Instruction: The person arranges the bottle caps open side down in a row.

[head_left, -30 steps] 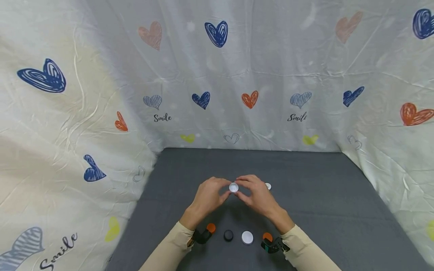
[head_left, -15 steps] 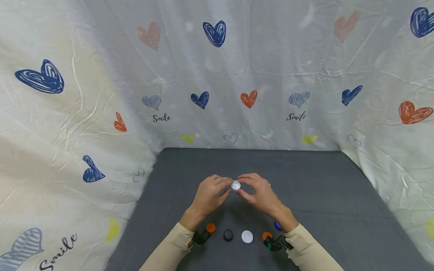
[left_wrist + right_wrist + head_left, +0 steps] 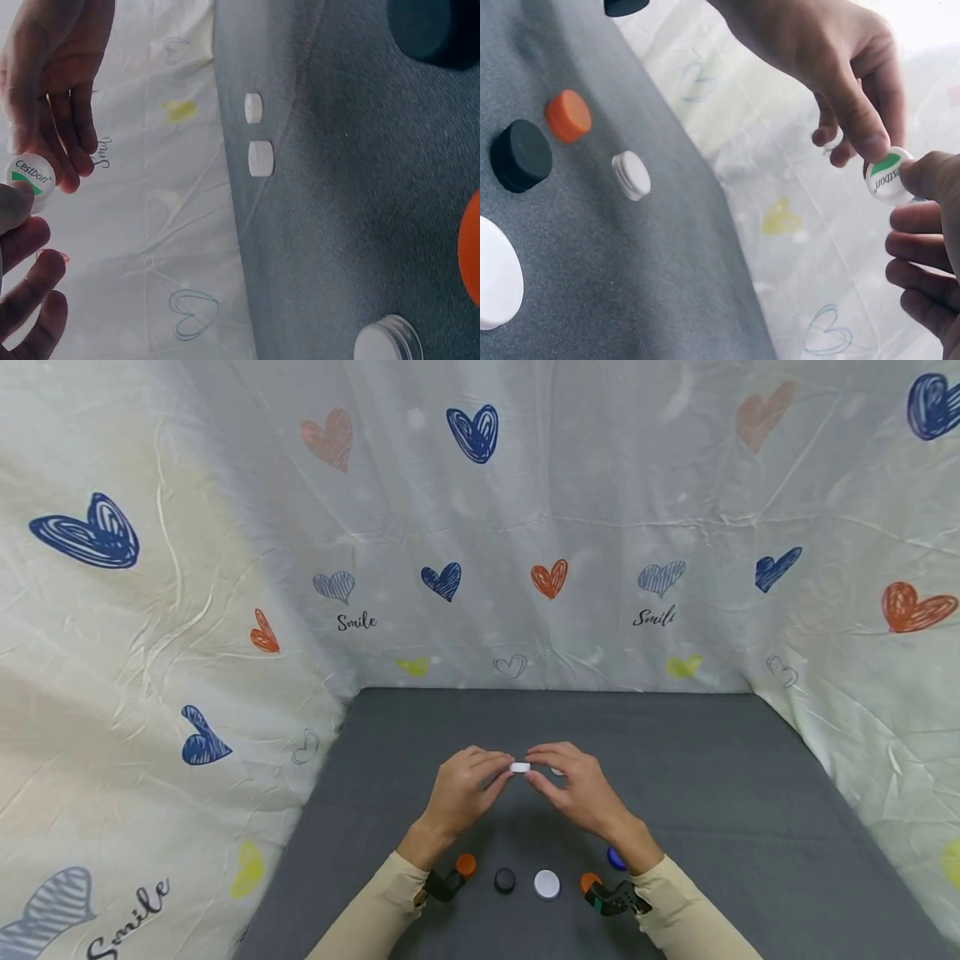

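Observation:
A small white bottle cap (image 3: pixel 520 767) is held in the air between both hands, seen edge-on in the head view. Printed on its top are the word "Cestbon" and a green patch, and the left wrist view shows this cap (image 3: pixel 37 166) from that side. My left hand (image 3: pixel 467 785) pinches its left edge with thumb and fingertips. From the other side my right hand (image 3: pixel 581 785) pinches it, with the right thumb (image 3: pixel 928 174) lying over the printed face. Behind the right fingers a white cap (image 3: pixel 557 772) on the table is partly hidden.
On the grey tabletop (image 3: pixel 420 727), near my wrists, lie an orange cap (image 3: pixel 466 865), a black cap (image 3: pixel 505 882), a larger white cap (image 3: pixel 547 884), another orange cap (image 3: pixel 590 882) and a blue cap (image 3: pixel 617 858). Two white caps (image 3: pixel 261 158) stand farther back. A heart-print curtain (image 3: pixel 495 527) surrounds the table.
The held white cap has been tipped from showing its hollow inside to edge-on. The right hand has shifted slightly right, and the blue cap has come into view by the right forearm.

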`<state>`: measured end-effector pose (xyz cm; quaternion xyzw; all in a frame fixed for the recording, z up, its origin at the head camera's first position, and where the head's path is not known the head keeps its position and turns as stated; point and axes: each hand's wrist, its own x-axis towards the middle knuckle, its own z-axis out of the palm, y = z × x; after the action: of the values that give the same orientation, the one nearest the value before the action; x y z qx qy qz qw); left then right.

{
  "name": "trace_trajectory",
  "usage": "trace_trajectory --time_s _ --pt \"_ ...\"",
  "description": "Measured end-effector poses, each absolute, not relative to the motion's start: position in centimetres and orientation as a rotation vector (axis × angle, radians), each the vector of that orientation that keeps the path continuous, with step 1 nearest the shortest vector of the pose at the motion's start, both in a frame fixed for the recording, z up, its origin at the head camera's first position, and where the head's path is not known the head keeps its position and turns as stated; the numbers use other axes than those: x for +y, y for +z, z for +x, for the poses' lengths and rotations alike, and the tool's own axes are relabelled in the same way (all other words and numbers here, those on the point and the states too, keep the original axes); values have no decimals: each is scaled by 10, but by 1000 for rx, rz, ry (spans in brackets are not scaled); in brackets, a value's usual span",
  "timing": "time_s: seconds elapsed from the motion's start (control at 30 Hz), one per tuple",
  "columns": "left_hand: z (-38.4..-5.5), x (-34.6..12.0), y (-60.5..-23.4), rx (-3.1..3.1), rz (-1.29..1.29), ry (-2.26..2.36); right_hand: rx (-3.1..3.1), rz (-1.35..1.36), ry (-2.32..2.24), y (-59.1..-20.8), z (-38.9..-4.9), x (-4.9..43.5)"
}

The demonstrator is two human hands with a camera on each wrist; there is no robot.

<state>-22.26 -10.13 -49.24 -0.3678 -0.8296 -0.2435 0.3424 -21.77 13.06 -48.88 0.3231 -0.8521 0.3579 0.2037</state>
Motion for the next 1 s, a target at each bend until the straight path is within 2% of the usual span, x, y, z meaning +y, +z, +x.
trace_trajectory --time_s 0.63,1.0 --pt "-219 -101 -492 -2321 -732 -1578 -2095 1098 819 -487 -220 130" --pt "-217 -107 -489 -2418 -712 -1640 -2140 1092 772 -487 -219 129"
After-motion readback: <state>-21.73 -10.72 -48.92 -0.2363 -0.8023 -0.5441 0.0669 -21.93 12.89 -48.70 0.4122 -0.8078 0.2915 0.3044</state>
